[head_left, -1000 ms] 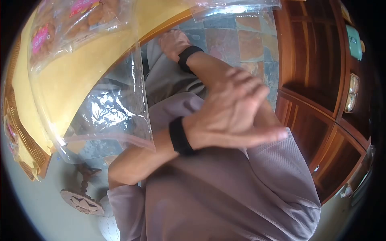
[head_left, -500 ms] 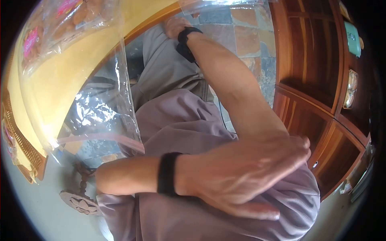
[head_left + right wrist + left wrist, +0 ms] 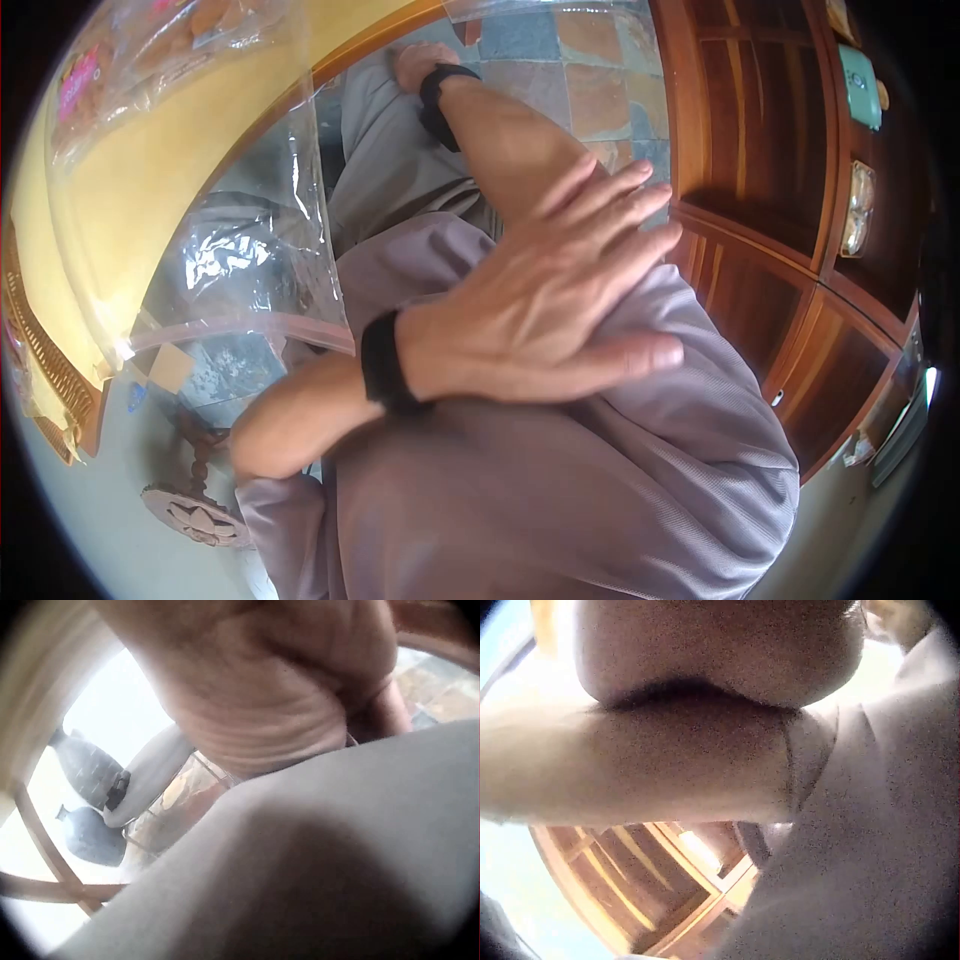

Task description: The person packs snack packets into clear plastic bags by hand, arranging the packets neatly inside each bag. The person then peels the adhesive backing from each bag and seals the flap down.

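In the head view my left hand (image 3: 535,300) lies across my right arm (image 3: 515,135) near the elbow, back of the hand up, fingers spread and straight, thumb toward my body. The left wrist view shows the heel of that palm (image 3: 720,645) against the bare forearm (image 3: 630,765). My right hand (image 3: 425,65) rests on the grey trousers (image 3: 370,125) around the knee, its fingers partly hidden. From the right wrist, its palm heel (image 3: 255,720) is pressed on the cloth (image 3: 337,825). Black bands (image 3: 388,365) circle both wrists. Neither hand holds anything.
A clear plastic bag (image 3: 325,265) hangs over the edge of the yellow-topped table (image 3: 130,230), with pink-labelled snack packs (image 3: 150,75) at its far end. A wooden cabinet (image 3: 760,250) stands on the right. Lower left is a carved wooden stand (image 3: 195,515).
My left hand slid from the forearm down toward the upper arm and sleeve, then back up near the elbow, its fingers now more spread. My right hand has stayed at the knee.
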`<act>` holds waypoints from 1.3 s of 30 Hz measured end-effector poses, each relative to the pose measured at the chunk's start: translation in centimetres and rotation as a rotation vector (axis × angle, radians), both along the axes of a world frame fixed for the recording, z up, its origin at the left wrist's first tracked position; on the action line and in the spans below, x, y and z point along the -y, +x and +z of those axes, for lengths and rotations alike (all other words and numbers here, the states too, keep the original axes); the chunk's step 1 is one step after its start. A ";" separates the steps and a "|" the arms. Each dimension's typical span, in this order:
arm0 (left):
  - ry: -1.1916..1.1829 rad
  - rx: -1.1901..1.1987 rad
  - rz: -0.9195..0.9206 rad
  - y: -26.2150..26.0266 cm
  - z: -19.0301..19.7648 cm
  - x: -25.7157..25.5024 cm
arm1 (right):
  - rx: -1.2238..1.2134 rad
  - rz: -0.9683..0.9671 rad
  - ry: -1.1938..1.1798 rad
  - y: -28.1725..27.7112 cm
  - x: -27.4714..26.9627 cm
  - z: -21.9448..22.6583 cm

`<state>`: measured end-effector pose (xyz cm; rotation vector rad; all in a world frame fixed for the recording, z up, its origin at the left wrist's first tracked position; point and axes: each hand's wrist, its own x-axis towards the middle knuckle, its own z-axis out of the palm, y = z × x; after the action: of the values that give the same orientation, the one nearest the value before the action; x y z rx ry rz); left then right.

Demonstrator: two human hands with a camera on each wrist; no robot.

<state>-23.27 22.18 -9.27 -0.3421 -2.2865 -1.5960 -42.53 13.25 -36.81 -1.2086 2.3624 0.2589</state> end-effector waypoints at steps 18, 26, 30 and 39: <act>-0.141 0.116 0.187 5.8 -0.4 2.0 | 0.073 -0.174 0.124 -1.3 1.2 -1.4; -0.584 0.193 0.339 4.6 -2.7 3.2 | 0.023 -0.178 0.184 -0.5 1.5 -0.1; -0.763 0.224 0.374 3.5 -3.3 3.2 | -0.010 -0.107 0.080 0.1 0.5 1.1; -1.015 0.254 0.559 -0.1 -5.8 4.6 | 0.034 -0.068 0.052 -0.2 -0.1 1.7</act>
<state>-23.32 17.61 -15.07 0.2903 -2.8598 -0.1495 -42.75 13.35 -35.06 -1.0977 2.3481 0.2730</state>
